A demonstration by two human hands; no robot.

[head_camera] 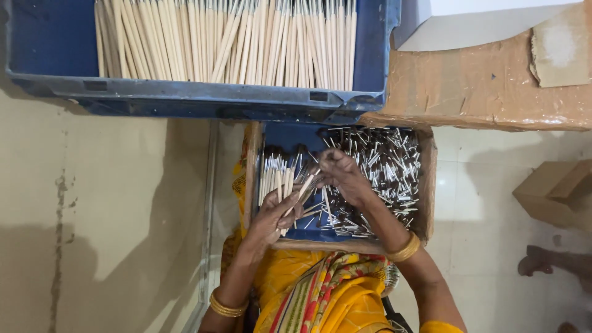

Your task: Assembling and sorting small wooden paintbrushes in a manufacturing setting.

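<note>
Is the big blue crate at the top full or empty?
Full, as far as it shows. The blue crate is packed with pale wooden sticks lying side by side across its width.

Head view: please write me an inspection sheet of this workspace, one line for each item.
Surface: pale floor with a dark stain line.
Job's things: small box on the lap, holding metal ferrules on its right side and pale sticks on its left.
Clutter: large blue crate full of long pale sticks; cardboard slab; small carton.
Grippers: left hand holds a few sticks; right hand, fingers pinched, meets their tips.
Cables: nothing seen.
Surroundings: yellow garment; another person's foot at the right edge.
</note>
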